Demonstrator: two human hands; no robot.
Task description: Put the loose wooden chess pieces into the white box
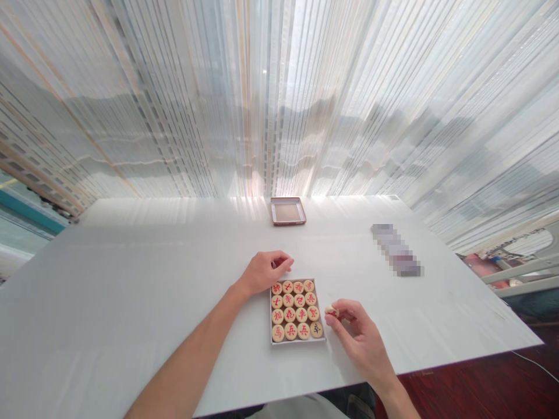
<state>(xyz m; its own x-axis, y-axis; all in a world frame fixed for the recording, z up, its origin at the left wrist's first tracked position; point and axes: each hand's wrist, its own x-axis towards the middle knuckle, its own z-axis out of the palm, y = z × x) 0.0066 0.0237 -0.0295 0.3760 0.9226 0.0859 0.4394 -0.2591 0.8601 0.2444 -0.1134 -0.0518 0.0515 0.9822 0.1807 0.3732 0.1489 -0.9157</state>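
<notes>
White table (131, 291) spans the room before sheer striped curtains (279, 87).

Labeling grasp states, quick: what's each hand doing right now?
Left hand: fingers curled at the box's far corner, holding nothing visible.
Right hand: fingers pinching one round game piece beside the box.

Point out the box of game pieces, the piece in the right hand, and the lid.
box of game pieces (297, 341): head view, near rim.
piece (331, 311): head view, top face.
right hand (360, 334): head view, back.
lid (287, 213): head view, inside.
</notes>
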